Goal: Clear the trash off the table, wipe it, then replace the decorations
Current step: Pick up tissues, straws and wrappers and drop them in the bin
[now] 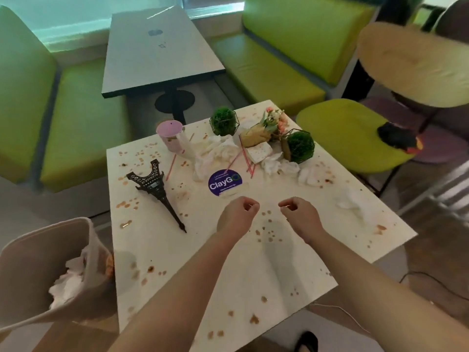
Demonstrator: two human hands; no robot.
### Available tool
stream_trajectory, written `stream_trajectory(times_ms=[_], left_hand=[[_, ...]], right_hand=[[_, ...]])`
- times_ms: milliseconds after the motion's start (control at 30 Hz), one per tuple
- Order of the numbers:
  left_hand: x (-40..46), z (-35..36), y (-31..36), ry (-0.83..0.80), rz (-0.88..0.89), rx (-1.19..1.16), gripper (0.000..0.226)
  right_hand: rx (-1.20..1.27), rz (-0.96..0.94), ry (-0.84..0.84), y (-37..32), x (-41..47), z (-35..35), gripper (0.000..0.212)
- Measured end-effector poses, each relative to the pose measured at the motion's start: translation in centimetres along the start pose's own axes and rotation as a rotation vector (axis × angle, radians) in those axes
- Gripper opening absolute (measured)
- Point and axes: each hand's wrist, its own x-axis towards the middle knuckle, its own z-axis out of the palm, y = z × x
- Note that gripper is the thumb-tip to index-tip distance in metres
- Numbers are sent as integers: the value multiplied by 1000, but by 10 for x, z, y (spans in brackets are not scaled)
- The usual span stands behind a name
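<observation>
I count two green ball plants (223,121) (300,146), one toppled tower model (155,185), one pink cup (169,135) and several crumpled tissues (215,151) on my stained white table (279,262). My left hand (237,215) and right hand (300,215) hover curled, holding nothing. A bin (50,270) stands left, green benches beyond.

Items shown: two green ball plants (223,121) (301,147), one flower bunch (272,121), one tower model (156,184), one pink cup (169,135), one round sticker (224,183), several pink straws (245,156), several crumpled tissues (215,151), one bin (61,265), two hands (237,214) (299,215).
</observation>
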Motion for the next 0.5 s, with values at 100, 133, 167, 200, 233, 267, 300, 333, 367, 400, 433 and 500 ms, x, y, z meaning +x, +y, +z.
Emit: stream_trajectory(times_ms=[100, 133, 167, 200, 233, 267, 300, 333, 367, 400, 433, 500], left_hand=[[9, 40, 24, -60, 20, 14, 18], [10, 50, 28, -75, 19, 8, 19], [12, 60, 34, -91, 22, 2, 19], [15, 71, 40, -103, 23, 1, 20], [18, 81, 45, -111, 27, 11, 20], [23, 98, 55, -115, 23, 11, 20], [24, 100, 55, -116, 17, 13, 20], [26, 109, 60, -122, 17, 13, 20], [30, 123, 68, -128, 12, 13, 20], [32, 133, 73, -135, 6, 14, 20], [33, 141, 76, -143, 1, 6, 21], [34, 158, 81, -158, -11, -10, 21]], right_hand=[[-69, 15, 58, 33, 11, -37, 15], [-95, 16, 66, 43, 14, -46, 16], [-122, 23, 79, 53, 20, -56, 17], [-138, 33, 88, 62, 27, -67, 17], [-166, 42, 97, 70, 33, -77, 18], [-215, 39, 107, 81, 43, -93, 20], [-286, 17, 111, 85, 46, -97, 21], [-368, -2, 118, 92, 53, -106, 24], [-450, -15, 125, 100, 61, -119, 26], [-519, -24, 137, 107, 67, -128, 30], [-557, -27, 148, 113, 71, -136, 35], [-605, -18, 145, 125, 80, -150, 46]])
